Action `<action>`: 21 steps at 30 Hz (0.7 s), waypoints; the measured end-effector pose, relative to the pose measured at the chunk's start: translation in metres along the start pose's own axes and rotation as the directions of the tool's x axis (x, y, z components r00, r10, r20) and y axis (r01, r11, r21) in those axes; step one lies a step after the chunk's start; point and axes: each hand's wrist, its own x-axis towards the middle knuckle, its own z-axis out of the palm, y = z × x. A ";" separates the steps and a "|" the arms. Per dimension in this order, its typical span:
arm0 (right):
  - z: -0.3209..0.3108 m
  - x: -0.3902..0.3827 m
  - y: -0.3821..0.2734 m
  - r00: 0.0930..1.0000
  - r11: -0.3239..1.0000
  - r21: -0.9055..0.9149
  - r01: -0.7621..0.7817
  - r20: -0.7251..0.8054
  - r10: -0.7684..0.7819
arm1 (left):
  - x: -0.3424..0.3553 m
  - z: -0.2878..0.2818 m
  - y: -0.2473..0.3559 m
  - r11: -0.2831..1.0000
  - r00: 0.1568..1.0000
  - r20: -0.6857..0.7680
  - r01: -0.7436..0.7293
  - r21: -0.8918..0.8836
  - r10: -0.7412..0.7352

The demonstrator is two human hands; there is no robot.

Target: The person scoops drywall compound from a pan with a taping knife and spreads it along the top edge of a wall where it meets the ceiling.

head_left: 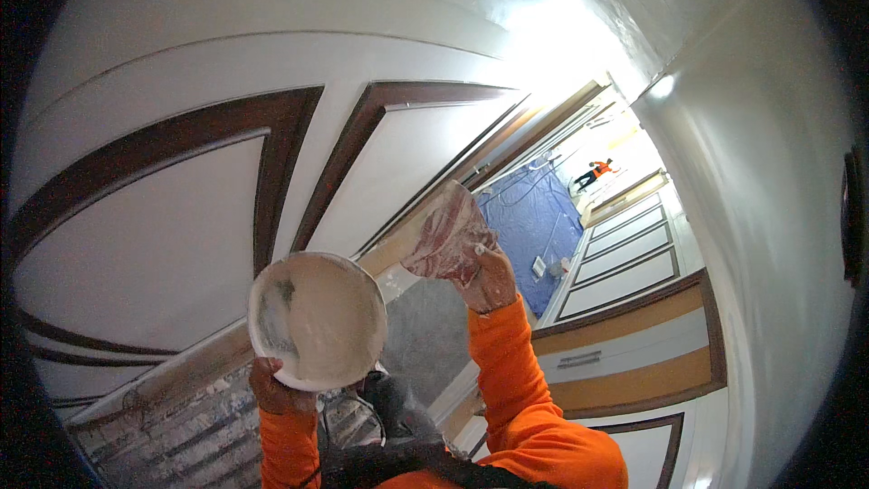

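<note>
My left hand (282,388) grips the rim of a round, pale bowl (360,330) at its lower left. A smooth, cream-coloured layer coats the inside, with a darker grey streak on its left side. To the right and higher up, my right hand (490,282) is closed on a flat reddish piece with white smears (449,234). Whether that piece is a stiff spreader or a sheet I cannot tell. It is held apart from the bowl, in front of the wall. Both my forearms are in orange sleeves.
Dark-framed white panels (172,244) line the wall at left. Smeared slats (181,430) lie below at lower left. On the right is a cabinet front with a metal handle (579,359). Farther off, a blue sheet (534,217) covers the floor near a person in orange (597,170).
</note>
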 end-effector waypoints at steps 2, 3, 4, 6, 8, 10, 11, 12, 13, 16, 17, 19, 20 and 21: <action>-0.002 0.002 -0.002 1.000 1.000 -0.020 -0.010 0.018 0.010 | 0.004 -0.002 -0.006 0.999 0.999 0.019 -0.043 0.030 0.043; 0.006 0.001 -0.004 0.999 0.999 -0.046 -0.002 0.036 0.004 | 0.005 0.001 -0.006 0.998 0.998 0.034 -0.047 0.042 0.045; 0.013 0.001 -0.009 0.999 0.996 -0.084 0.014 0.043 -0.011 | 0.008 0.005 -0.007 0.998 0.998 0.052 -0.034 0.047 0.032; 0.023 0.001 -0.017 0.993 0.995 -0.100 0.017 0.115 -0.006 | 0.016 0.003 -0.008 0.999 0.998 0.056 -0.015 0.041 0.013; 0.039 -0.001 -0.027 0.989 0.984 -0.180 0.019 0.149 0.008 | 0.023 -0.017 -0.014 1.000 1.000 0.030 0.003 0.013 -0.004; 0.052 0.014 -0.019 0.975 0.962 -0.275 0.001 0.212 0.059 | 0.026 -0.021 -0.012 0.999 0.998 0.062 -0.035 0.032 0.033; 0.050 0.014 -0.021 0.968 0.965 -0.263 0.009 0.245 0.058 | 0.027 -0.026 -0.013 0.999 0.998 0.070 -0.009 0.036 0.006; 0.047 0.014 -0.022 0.959 0.968 -0.251 0.017 0.279 0.056 | 0.030 -0.042 -0.015 0.996 0.997 0.062 0.035 0.087 -0.041; 0.050 0.011 -0.026 0.948 0.968 -0.250 0.025 0.312 0.056 | 0.028 -0.028 -0.016 0.997 0.995 0.061 0.074 0.027 -0.075; 0.038 0.010 -0.026 0.992 0.955 -0.281 0.090 0.113 -0.060 | 0.029 -0.027 -0.013 0.970 0.978 0.038 0.207 -0.129 -0.204; 0.036 0.014 -0.027 0.991 0.970 -0.229 0.078 0.123 -0.050 | 0.030 -0.029 -0.015 0.975 0.983 0.002 0.180 -0.128 -0.182; 0.040 0.021 -0.029 0.989 0.990 -0.131 0.044 0.144 -0.025 | 0.028 -0.010 -0.016 0.983 0.988 -0.071 0.127 -0.135 -0.137; 0.037 0.026 -0.029 0.986 0.989 -0.128 0.072 0.156 -0.052 | 0.032 -0.013 -0.018 0.985 0.990 -0.073 0.113 -0.130 -0.123; 0.033 0.030 -0.028 0.982 0.988 -0.118 0.099 0.172 -0.078 | 0.035 -0.021 -0.021 0.988 0.992 -0.074 0.094 -0.121 -0.103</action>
